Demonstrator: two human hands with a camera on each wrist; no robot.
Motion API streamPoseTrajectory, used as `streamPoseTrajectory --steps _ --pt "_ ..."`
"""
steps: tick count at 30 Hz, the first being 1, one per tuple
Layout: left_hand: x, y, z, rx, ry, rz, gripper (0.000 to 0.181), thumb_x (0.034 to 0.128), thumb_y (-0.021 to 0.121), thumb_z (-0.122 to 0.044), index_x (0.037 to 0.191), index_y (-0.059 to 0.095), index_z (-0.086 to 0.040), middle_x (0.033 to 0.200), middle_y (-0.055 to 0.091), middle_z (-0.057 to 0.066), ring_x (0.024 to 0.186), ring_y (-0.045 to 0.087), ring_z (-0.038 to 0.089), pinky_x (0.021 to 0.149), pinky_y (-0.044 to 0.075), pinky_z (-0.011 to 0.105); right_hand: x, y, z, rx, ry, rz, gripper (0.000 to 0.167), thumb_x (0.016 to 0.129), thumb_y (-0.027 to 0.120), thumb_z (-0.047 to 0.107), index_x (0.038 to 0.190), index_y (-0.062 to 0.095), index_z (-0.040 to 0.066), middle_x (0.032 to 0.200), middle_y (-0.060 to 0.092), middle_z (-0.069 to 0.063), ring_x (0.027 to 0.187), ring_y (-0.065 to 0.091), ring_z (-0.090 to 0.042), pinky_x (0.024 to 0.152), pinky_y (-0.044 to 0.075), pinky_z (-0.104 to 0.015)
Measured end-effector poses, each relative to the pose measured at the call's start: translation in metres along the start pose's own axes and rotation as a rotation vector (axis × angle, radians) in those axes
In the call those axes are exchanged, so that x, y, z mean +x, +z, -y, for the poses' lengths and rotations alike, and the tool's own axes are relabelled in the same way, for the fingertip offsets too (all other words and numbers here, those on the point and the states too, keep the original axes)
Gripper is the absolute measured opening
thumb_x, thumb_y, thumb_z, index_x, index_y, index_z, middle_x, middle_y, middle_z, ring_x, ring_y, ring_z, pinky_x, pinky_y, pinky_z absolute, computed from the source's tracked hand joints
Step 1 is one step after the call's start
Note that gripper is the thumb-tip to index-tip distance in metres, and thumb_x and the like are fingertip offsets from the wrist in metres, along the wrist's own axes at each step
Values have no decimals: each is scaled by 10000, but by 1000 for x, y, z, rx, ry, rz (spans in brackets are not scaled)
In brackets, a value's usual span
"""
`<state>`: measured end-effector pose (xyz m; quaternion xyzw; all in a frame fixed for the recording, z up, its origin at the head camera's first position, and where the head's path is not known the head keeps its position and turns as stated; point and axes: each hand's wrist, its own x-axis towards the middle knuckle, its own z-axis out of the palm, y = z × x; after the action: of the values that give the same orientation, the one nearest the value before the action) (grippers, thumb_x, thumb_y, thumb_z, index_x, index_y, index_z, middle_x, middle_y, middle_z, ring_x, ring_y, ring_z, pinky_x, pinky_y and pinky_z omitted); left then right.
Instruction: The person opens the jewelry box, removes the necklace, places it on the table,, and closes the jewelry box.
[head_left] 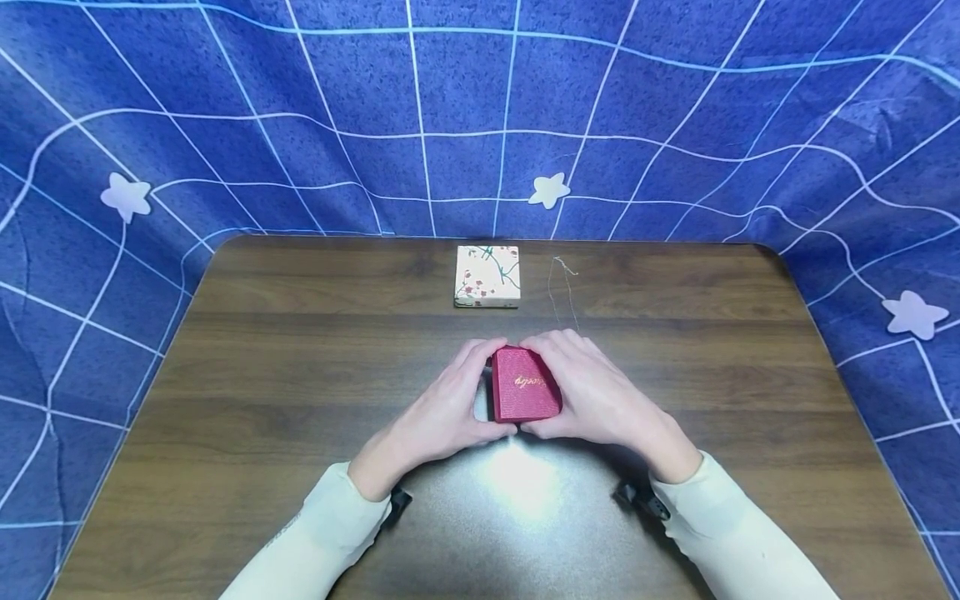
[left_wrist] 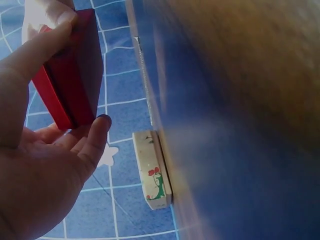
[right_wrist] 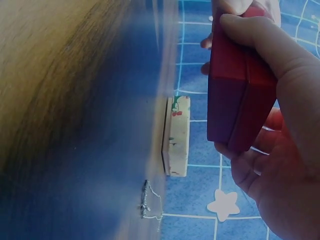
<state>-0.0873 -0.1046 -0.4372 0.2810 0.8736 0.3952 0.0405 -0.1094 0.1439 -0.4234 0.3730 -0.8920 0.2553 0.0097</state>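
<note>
We are grasping the red box between the left hand and right hand, above the tabletop; beyond both, a floral box and silver chain are lying.

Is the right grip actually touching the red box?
Touching. The right wrist view shows the right grip with its thumb resting against the red box.

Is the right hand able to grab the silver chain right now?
Probably not: the right hand is holding the red box. The chain looks close by, though, and nothing seems to lie over it.
</note>
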Motion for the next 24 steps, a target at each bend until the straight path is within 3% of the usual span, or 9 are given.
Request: streamPoseTrajectory --steps 13,24 --pt "1 -2 0 -25 -15 4 1026 729 989 -170 1557 398 -30 1431 517 92 1178 610 257 1057 516 432 -1 2 -1 12 23 -5 929 673 953 475 1430 551 117 1286 608 -7 1136 522 -179 952 471 -436" --pt "1 -1 1 -71 0 -6 1043 730 987 -121 1573 379 -32 1446 512 99 1127 632 212 1008 555 443 0 0 -1 -4 17 -10 947 677 954 471 1444 539 102 1315 603 -27 1156 518 -192 982 468 -447"
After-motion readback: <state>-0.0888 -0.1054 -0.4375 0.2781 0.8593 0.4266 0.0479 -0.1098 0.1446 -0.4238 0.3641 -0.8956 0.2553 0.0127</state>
